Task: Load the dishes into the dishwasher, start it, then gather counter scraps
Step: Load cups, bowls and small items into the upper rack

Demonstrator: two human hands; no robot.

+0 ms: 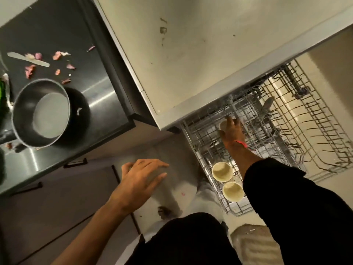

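The dishwasher's upper wire rack (pixel 198 148) is pulled out at the centre right. My right hand (pixel 232 131) reaches deep into it and grips a small white cup (pixel 222 124) at the rack's far side. Two cream cups (pixel 222 171) (pixel 233 191) stand in the near corner of the same rack. The lower wire rack (pixel 324 142) shows further right. My left hand (pixel 142 178) hovers with relaxed, spread fingers over the floor, holding nothing. Pink onion-skin scraps (pixel 30 70) lie scattered on the dark counter (pixel 107 88) at the left.
A steel pot (pixel 41 111) stands on the counter by a black round lid or pan (pixel 80 115). A pale knife-like strip (pixel 28 59) lies among the scraps. A light worktop (pixel 191 54) overhangs the racks. Dark cabinet fronts with handles (pixel 75 162) sit below the counter.
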